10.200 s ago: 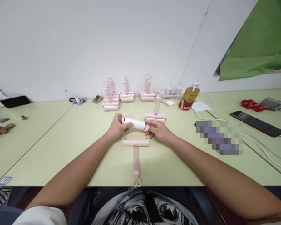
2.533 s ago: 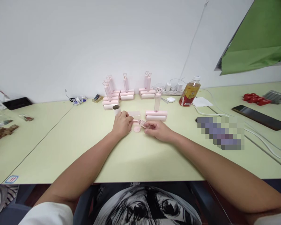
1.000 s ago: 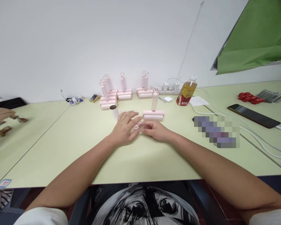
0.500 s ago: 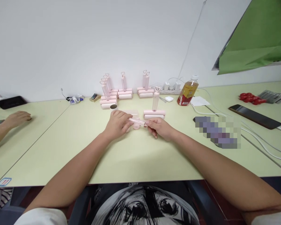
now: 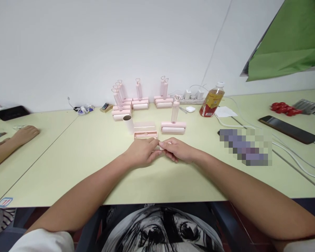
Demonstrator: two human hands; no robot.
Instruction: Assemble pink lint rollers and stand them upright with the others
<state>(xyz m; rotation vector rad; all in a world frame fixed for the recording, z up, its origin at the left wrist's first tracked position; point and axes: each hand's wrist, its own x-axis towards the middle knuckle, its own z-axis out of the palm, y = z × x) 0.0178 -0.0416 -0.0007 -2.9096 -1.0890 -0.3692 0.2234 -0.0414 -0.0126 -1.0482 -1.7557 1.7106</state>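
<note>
My left hand [image 5: 144, 151] and my right hand [image 5: 177, 149] meet at the middle of the table, fingertips close together. Both are closed around a small pale piece [image 5: 161, 147], mostly hidden by the fingers. Just behind my left hand lies an open pink case [image 5: 146, 134] with a clear lid raised at its back. A white roll [image 5: 128, 124] stands upright at its left. To the right of the case is a pink roller [image 5: 173, 128] with an upright clear handle.
Several pink rollers [image 5: 140, 104] stand along the wall. A drink bottle [image 5: 212, 102], a power strip [image 5: 191, 101], white cables, a black phone [image 5: 288, 129] and red items [image 5: 285, 109] are at the right. Another person's hand [image 5: 27, 134] rests on the table at far left.
Both hands have drawn closer together, my left one moving toward me and right. The clear tube between them is now mostly covered, and the pink case and white roll are more exposed.
</note>
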